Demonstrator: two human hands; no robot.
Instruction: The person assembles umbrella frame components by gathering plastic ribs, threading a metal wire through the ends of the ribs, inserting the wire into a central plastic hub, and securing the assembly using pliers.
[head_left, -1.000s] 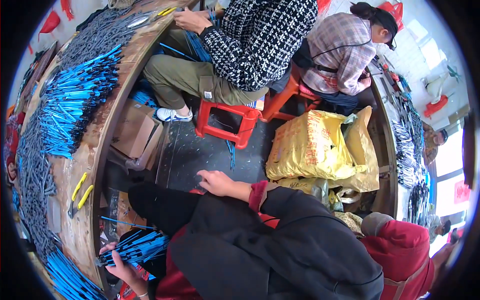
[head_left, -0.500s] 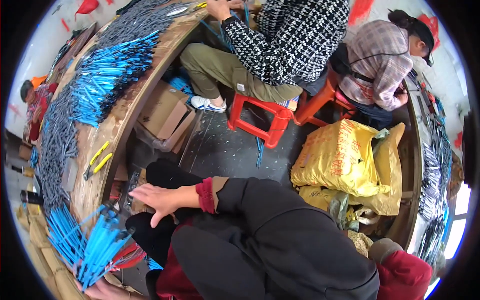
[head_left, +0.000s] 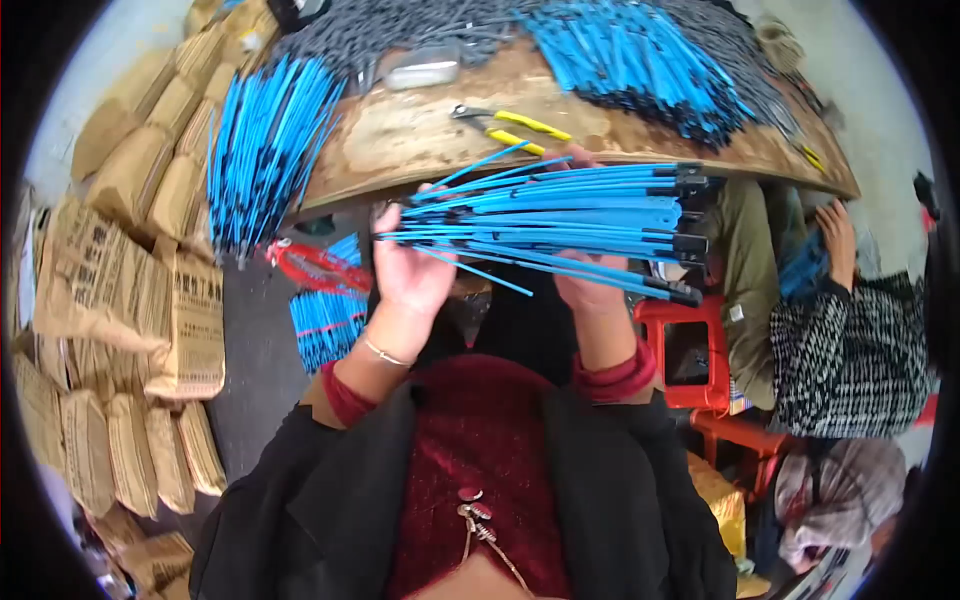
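Note:
A fanned bundle of thin blue strips with black ends [head_left: 580,217] lies level across both hands in front of my chest. At its narrow left end, my left hand [head_left: 415,275] is closed round the strips. My right hand [head_left: 592,285] supports the wider part from below, its thumb side showing past the far edge; most of its fingers are hidden by the bundle. A few strips stick out at an angle. Just beyond, yellow-handled pliers [head_left: 510,128] lie on the wooden table [head_left: 400,135], the nearer handle close to the bundle.
Blue strips are piled on the table's left end [head_left: 270,150] and at its far right [head_left: 640,75], with grey pieces [head_left: 400,35] behind. Brown paper packages [head_left: 190,320] stack at left. A red stool [head_left: 690,350] and a seated co-worker [head_left: 850,350] are to the right.
My view has turned left toward the table. The blue bundle, held low by my left hand before, is now before my chest. My right hand, earlier spread and apart, has come under it.

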